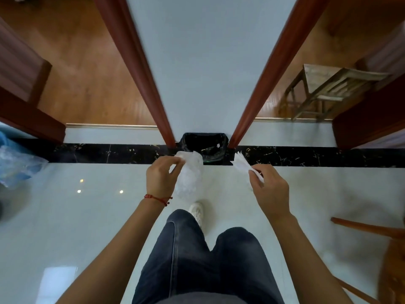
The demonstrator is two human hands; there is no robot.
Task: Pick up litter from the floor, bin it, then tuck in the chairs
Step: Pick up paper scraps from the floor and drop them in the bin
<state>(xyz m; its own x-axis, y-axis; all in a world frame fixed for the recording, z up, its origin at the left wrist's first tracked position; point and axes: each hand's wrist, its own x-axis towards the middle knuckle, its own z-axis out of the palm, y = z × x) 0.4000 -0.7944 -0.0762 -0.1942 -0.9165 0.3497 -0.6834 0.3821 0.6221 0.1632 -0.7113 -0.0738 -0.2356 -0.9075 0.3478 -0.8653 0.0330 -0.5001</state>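
My left hand (161, 176) pinches a crumpled clear plastic bag (189, 175) that hangs down just in front of the bin. My right hand (270, 186) holds a folded white paper (242, 164) by one end, its free end pointing toward the bin. The bin (205, 145) is small, lined with a black bag, and stands against the white wall between two red-brown door frames. Some rubbish shows inside it. Both hands are short of the bin's rim, one on each side.
A wooden chair (328, 88) stands in the room through the right doorway. Part of another wooden chair (381, 260) is at the lower right. A bluish plastic bag (15, 163) lies on the glossy white floor at left. A black marble strip runs along the wall.
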